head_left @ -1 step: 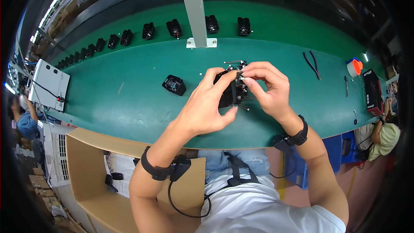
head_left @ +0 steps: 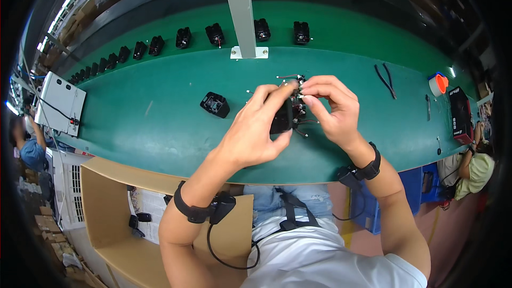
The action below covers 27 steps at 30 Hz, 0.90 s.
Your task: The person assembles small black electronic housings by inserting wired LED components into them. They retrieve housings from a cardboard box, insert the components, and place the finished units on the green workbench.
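My left hand (head_left: pixel 248 128) is wrapped round a black plastic housing (head_left: pixel 281 122), its thumb against the near end and its fingers over the far side. Thumb and fingertips of my right hand (head_left: pixel 340 112) are pinched together at the housing's upper right edge, on something too small to make out. Beside and beyond the housing lie several small black parts with thin wires (head_left: pixel 301 114) and white plugs, partly hidden by my hands. Left of my left hand, a similar black housing (head_left: pixel 215 105) lies with its hollow side showing.
A row of black housings (head_left: pixel 183 38) runs along the back of the green bench (head_left: pixel 154 128), behind a grey post (head_left: pixel 238 10). Pliers (head_left: pixel 385 81), an orange tape roll (head_left: pixel 439 83) and a black box (head_left: pixel 460 114) are at right. A white case (head_left: pixel 60 105) stands left; a carton (head_left: pixel 109 181) sits below.
My left thumb has drawn in against the near end of the black housing, and its forefinger has shifted slightly. My right hand has barely moved.
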Each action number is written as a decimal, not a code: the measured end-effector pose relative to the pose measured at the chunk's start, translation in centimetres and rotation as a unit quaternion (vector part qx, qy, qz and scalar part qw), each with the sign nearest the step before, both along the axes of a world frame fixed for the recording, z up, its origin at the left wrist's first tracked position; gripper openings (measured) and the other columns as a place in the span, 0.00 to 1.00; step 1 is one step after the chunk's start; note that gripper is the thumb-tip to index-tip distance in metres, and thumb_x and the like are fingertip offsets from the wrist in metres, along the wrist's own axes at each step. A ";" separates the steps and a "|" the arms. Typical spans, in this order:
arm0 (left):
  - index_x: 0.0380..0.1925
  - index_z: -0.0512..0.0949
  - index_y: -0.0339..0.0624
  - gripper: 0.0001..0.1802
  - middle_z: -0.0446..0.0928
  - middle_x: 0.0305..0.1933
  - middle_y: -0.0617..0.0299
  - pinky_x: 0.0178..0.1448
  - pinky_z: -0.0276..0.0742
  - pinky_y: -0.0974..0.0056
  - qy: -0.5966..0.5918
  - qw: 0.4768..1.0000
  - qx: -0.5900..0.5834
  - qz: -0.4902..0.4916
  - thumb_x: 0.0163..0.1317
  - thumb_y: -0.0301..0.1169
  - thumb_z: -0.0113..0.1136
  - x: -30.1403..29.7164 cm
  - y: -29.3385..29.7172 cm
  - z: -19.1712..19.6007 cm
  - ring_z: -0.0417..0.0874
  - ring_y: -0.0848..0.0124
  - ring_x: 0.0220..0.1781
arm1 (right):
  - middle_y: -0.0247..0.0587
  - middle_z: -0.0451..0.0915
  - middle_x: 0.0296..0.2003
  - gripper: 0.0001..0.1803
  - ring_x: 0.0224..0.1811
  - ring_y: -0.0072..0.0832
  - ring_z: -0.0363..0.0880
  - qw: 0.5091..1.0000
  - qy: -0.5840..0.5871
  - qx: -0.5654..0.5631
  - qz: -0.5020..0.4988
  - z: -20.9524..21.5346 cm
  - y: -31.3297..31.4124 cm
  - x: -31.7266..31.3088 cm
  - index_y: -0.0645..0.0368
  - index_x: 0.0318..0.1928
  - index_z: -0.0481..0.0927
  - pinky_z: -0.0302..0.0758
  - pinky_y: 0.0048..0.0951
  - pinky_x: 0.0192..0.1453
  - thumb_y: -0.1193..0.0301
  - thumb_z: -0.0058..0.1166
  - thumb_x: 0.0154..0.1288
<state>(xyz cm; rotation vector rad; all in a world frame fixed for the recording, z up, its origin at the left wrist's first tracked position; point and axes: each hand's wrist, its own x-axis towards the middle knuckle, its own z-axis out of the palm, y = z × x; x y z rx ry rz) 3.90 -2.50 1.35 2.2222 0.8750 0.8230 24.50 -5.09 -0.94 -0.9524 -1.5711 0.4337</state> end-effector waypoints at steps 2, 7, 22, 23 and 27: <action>0.62 0.69 0.38 0.43 0.76 0.54 0.46 0.58 0.78 0.53 -0.039 0.997 -0.049 0.042 0.44 0.33 0.78 0.5 -0.3 0.2 0.80 0.46 0.57 | 0.46 0.83 0.45 0.07 0.43 0.30 0.84 0.999 -0.036 0.035 -0.011 0.3 -0.1 0.6 0.65 0.38 0.85 0.83 0.31 0.47 0.82 0.65 0.58; 0.59 0.72 0.38 0.44 0.78 0.52 0.50 0.59 0.76 0.52 0.084 0.994 0.061 0.022 0.40 0.34 0.81 -0.1 0.3 0.4 0.79 0.48 0.54 | 0.44 0.82 0.47 0.10 0.49 0.41 0.81 0.978 -0.188 0.084 0.043 2.6 -1.1 0.3 0.62 0.35 0.84 0.80 0.39 0.54 0.80 0.69 0.50; 0.62 0.73 0.37 0.46 0.80 0.57 0.51 0.49 0.81 0.62 0.000 1.000 -0.015 0.009 0.39 0.33 0.82 1.3 0.3 -0.1 0.83 0.60 0.51 | 0.43 0.79 0.50 0.06 0.54 0.44 0.77 0.992 -0.120 0.006 0.020 1.1 -2.1 -0.2 0.60 0.33 0.81 0.76 0.41 0.57 0.78 0.65 0.54; 0.63 0.72 0.36 0.46 0.78 0.59 0.50 0.52 0.82 0.60 -0.018 1.000 -0.008 -0.007 0.40 0.33 0.82 1.4 0.3 0.3 0.83 0.61 0.56 | 0.43 0.79 0.50 0.06 0.54 0.43 0.77 0.996 -0.088 -0.011 0.019 0.7 -2.3 0.0 0.60 0.33 0.81 0.76 0.40 0.57 0.78 0.65 0.55; 0.64 0.71 0.34 0.47 0.77 0.62 0.49 0.57 0.81 0.57 -0.031 0.998 -0.038 0.035 0.41 0.32 0.81 0.3 -0.1 0.1 0.81 0.59 0.60 | 0.45 0.77 0.53 0.05 0.56 0.41 0.77 0.998 0.038 -0.004 0.045 -0.8 -1.8 -2.0 0.57 0.33 0.80 0.74 0.39 0.58 0.76 0.65 0.59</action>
